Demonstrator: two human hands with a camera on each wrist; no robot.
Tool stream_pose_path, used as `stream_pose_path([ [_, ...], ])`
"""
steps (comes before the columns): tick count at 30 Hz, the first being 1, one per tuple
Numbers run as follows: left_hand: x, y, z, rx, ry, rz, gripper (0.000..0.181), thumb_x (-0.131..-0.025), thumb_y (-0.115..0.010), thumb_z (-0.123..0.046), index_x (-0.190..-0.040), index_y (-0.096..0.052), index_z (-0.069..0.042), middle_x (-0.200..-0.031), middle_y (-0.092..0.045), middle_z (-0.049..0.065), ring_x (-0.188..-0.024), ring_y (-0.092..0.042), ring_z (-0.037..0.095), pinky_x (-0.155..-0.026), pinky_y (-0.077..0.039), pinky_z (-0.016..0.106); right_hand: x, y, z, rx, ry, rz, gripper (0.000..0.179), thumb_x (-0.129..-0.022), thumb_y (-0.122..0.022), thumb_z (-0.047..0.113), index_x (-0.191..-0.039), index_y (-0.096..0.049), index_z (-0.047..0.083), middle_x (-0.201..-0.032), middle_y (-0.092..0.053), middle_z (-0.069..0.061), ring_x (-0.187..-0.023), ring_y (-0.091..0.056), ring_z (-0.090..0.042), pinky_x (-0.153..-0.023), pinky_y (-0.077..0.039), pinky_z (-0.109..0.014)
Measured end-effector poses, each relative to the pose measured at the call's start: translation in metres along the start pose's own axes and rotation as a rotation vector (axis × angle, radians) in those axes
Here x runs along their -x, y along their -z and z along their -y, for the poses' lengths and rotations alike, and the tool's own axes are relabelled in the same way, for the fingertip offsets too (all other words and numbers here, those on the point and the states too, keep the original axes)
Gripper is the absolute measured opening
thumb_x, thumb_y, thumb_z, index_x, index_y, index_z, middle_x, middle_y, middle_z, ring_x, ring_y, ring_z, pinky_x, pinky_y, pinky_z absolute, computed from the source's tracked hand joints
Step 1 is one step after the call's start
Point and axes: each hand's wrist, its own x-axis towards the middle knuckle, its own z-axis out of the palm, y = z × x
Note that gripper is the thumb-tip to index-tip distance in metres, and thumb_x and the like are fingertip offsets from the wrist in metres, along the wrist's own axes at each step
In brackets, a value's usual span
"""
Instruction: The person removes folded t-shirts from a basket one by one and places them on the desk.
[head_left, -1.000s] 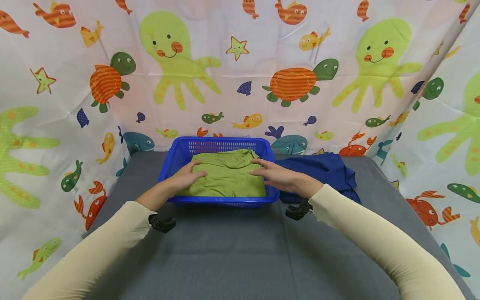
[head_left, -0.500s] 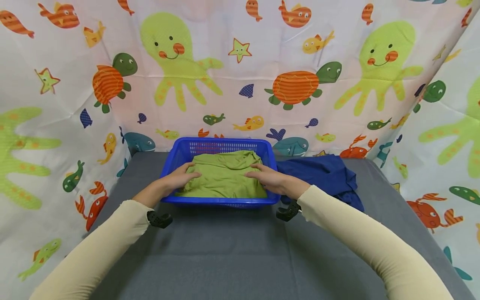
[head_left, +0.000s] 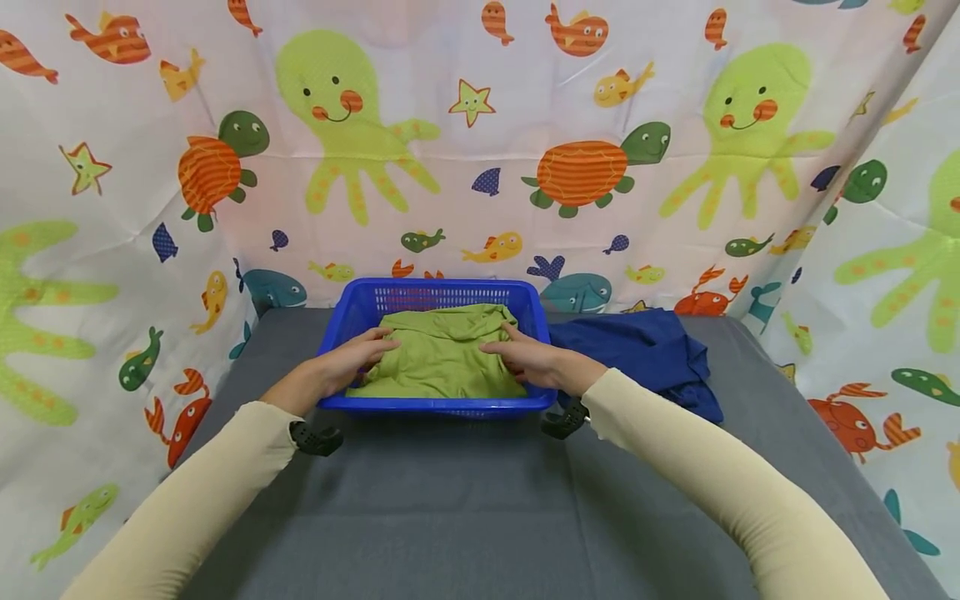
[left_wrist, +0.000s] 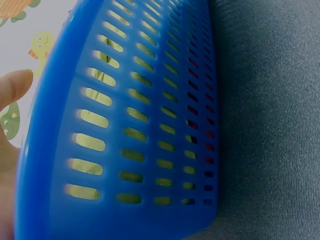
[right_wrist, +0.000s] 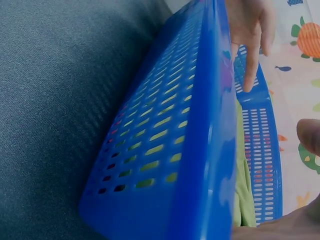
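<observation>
A blue plastic basket with slotted walls holds a folded green cloth, seen from above in the head view. My left hand reaches over the near left rim, its fingers at the cloth's left edge. In the right wrist view the fingers of that hand point down into the basket, fairly straight. My right hand reaches over the right rim, thumb above the cloth's right edge and the other fingers lower, partly hidden. Only a thumb shows clearly in the left wrist view.
A crumpled dark blue cloth lies right of the basket on the grey-covered table. Something reddish shows through the basket's lower slots. A curtain printed with sea animals encloses the back and sides.
Both hands have lowered into the basket, left hand along the left side of the green cloth and right hand along the right. The right hand has shifted left. The cloth stays in the basket.
</observation>
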Motion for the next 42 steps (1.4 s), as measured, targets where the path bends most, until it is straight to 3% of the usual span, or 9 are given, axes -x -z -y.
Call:
stream_pose_path([
  [1, 0.000, 0.000, 0.000, 0.009, -0.002, 0.003, 0.080, -0.105, -0.047, -0.048, -0.165, 0.000, -0.022, -0.172, 0.003, 0.014, -0.158, -0.002, 0.042, -0.123, -0.009, 0.068, -0.001, 0.000, 0.000, -0.003, 0.006, 0.001, 0.092, -0.104, -0.055, 0.035, -0.161, 0.017, 0.031, -0.164, -0.019, -0.019, -0.149, -0.029, -0.036, -0.124, -0.022, -0.054],
  [2, 0.000, 0.001, -0.001, 0.017, -0.009, 0.007, 0.080, -0.105, -0.046, -0.047, -0.165, 0.000, -0.022, -0.172, 0.003, 0.014, -0.158, -0.001, 0.042, -0.123, -0.007, 0.068, -0.001, 0.001, 0.000, -0.010, 0.012, 0.003, 0.093, -0.104, -0.056, 0.035, -0.161, 0.017, 0.030, -0.170, -0.008, -0.017, -0.158, -0.013, -0.034, -0.127, -0.016, -0.056],
  [3, 0.000, 0.001, -0.001, 0.028, -0.018, 0.012, 0.079, -0.106, -0.046, -0.046, -0.165, 0.000, -0.022, -0.172, 0.003, 0.014, -0.158, -0.001, 0.043, -0.123, -0.005, 0.069, 0.000, 0.002, 0.000, -0.015, 0.017, 0.013, 0.093, -0.104, -0.055, 0.035, -0.161, 0.017, 0.030, -0.171, 0.013, -0.011, -0.159, 0.006, -0.033, -0.127, -0.005, -0.059],
  [8, -0.004, 0.003, -0.001, 0.142, -0.024, 0.060, 0.073, -0.109, -0.041, -0.039, -0.164, 0.003, -0.022, -0.171, 0.005, 0.015, -0.158, 0.003, 0.042, -0.125, -0.002, 0.065, -0.002, 0.006, -0.003, -0.051, 0.046, 0.060, 0.087, -0.106, -0.051, 0.035, -0.162, 0.015, 0.029, -0.171, 0.013, -0.010, -0.159, 0.006, -0.036, -0.127, -0.002, -0.060],
  [14, -0.008, 0.002, 0.000, 0.203, -0.010, 0.109, 0.073, -0.110, -0.038, -0.036, -0.164, 0.009, -0.023, -0.171, 0.011, 0.014, -0.158, 0.008, 0.040, -0.126, 0.000, 0.062, -0.004, 0.010, -0.005, -0.070, 0.058, 0.105, 0.084, -0.107, -0.048, 0.033, -0.160, 0.017, 0.037, -0.171, 0.017, -0.009, -0.158, -0.002, -0.042, -0.126, -0.011, -0.061],
  [23, -0.014, -0.001, -0.005, 0.054, -0.014, 0.185, 0.068, -0.109, -0.039, -0.038, -0.164, 0.001, -0.031, -0.169, 0.026, 0.005, -0.155, 0.025, 0.038, -0.121, 0.011, 0.069, -0.007, 0.009, -0.002, 0.015, 0.062, 0.091, 0.081, -0.106, -0.052, 0.035, -0.162, 0.007, 0.041, -0.165, 0.033, 0.007, -0.156, 0.026, -0.026, -0.125, 0.006, -0.063],
  [33, -0.016, 0.001, -0.003, -0.031, -0.064, 0.208, 0.086, -0.100, -0.062, -0.015, -0.164, -0.008, -0.034, -0.169, 0.025, 0.006, -0.155, 0.024, 0.039, -0.118, 0.004, 0.074, -0.008, 0.009, -0.002, 0.010, 0.050, 0.107, 0.082, -0.104, -0.056, 0.033, -0.163, 0.000, 0.040, -0.168, 0.027, 0.005, -0.156, 0.024, -0.027, -0.126, 0.007, -0.061],
  [42, -0.019, 0.000, 0.001, -0.026, -0.056, 0.218, 0.089, -0.099, -0.064, -0.012, -0.163, -0.008, -0.037, -0.168, 0.028, 0.008, -0.154, 0.027, 0.038, -0.118, 0.006, 0.074, -0.009, 0.010, -0.002, 0.028, 0.046, 0.139, 0.097, -0.098, -0.068, 0.023, -0.161, 0.003, 0.044, -0.167, 0.029, 0.003, -0.157, 0.020, -0.029, -0.126, 0.003, -0.062],
])
